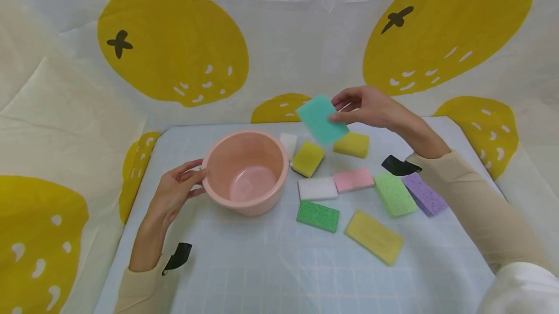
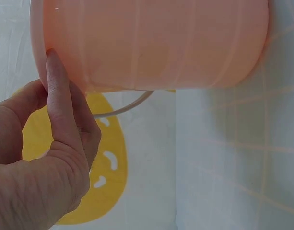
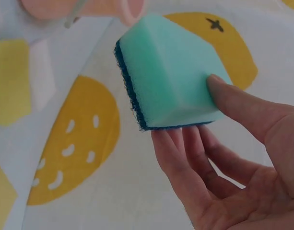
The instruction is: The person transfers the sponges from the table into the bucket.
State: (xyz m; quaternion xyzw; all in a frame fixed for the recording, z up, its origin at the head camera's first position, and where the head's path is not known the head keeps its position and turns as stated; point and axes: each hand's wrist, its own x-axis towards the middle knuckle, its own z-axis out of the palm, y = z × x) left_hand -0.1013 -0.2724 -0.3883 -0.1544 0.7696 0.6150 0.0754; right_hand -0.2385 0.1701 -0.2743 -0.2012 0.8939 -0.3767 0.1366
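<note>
A pink plastic bucket (image 1: 250, 173) stands on the table, its inside looking bare. My left hand (image 1: 172, 192) pinches the bucket's left rim between thumb and fingers; the left wrist view shows the bucket wall (image 2: 156, 43) and the left hand (image 2: 55, 139) at its edge. Up in the air right of the bucket, my right hand (image 1: 367, 106) holds a turquoise sponge (image 1: 322, 120). In the right wrist view the sponge (image 3: 173, 72) has a dark blue scouring layer underneath, with the right thumb on the soft face and the fingers below.
Right of the bucket lie several sponges: yellow (image 1: 308, 159), another yellow (image 1: 352, 145), white (image 1: 318, 189), pink (image 1: 353, 179), green (image 1: 318, 216), light green (image 1: 395, 195), purple (image 1: 424, 195) and a larger yellow one (image 1: 374, 237). A white piece (image 1: 288, 144) sits partly behind the bucket.
</note>
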